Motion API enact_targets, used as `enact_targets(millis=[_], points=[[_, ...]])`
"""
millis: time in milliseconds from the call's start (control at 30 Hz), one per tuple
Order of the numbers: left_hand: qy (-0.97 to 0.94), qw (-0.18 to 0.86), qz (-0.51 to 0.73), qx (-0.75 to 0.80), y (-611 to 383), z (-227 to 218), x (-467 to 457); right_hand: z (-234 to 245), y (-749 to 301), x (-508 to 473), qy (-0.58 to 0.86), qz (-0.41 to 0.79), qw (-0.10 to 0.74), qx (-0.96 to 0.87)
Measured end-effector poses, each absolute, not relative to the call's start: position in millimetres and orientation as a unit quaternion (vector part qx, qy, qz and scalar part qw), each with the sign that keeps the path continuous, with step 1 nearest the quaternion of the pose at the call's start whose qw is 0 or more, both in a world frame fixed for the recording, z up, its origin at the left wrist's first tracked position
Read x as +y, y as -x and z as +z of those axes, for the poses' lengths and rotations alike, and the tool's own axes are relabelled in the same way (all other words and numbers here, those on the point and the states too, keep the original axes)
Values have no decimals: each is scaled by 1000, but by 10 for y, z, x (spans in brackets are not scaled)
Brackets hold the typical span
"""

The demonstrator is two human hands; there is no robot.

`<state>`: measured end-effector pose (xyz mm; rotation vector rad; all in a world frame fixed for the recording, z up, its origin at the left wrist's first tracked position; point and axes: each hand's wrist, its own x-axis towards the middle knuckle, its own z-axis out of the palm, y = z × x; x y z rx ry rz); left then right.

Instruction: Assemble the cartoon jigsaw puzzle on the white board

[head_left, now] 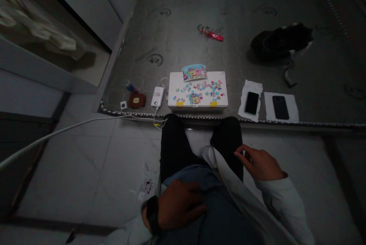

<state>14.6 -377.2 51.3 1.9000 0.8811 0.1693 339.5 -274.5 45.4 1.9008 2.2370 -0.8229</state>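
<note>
My left hand [181,203], with a dark watch [152,214] on its wrist, rests on the front of my blue-grey shirt with its fingers loosely extended and nothing in them. Beside my right thigh, my right hand [261,163] hangs with slightly bent fingers apart, holding nothing. Beyond my knees stands a white box [175,84] with several small jigsaw pieces [215,88] scattered on top. A partly joined cartoon section [194,98] lies near its front edge. At the box's back edge is a cartoon picture card [195,72].
The box stands on a grey mattress [183,46]. Left of it are a white power bank [158,97] with a cable and a brown case [137,100]. Two phones, one black-screened [252,103] and one dark [280,107], lie right on white sheets. A cat [283,41] and red wrapper [211,34] are behind.
</note>
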Motion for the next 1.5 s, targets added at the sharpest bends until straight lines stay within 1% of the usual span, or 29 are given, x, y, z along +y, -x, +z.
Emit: enact_targets(millis=[133,400,533,600,700,767,867,1033,1167,1333,1500], points=[[-773,511,89,365,-165,493,-3769,441,-3397,-2736,-622,-275,50,731],[-769,526,12,362,-228,507,-3706,417,-3395,-2730,-607,-292,39,738],[-775,503,-45,378,-261,442,-3705,393,-3407,-2731,-602,-292,29,743],[-787,480,-54,383,-276,378,-3718,382,-3410,-2729,-601,-289,26,744],[-813,453,-50,363,-286,262,-3751,370,-3401,-2736,-601,-286,24,746],[-810,455,-46,366,-283,196,-3771,358,-3388,-2751,-604,-281,22,746],[-798,474,-35,371,-271,127,-3782,328,-3371,-2780,-611,-267,16,745],[-777,518,26,357,-234,25,-3792,294,-3356,-2799,-611,-260,8,748],[-781,511,20,358,-204,-104,-3828,316,-3350,-2788,-610,-264,8,747],[-782,530,28,328,-245,-428,-3860,335,-3375,-2750,-596,-277,11,754],[-779,543,28,312,-240,-607,-3853,296,-3351,-2768,-609,-253,4,752]])
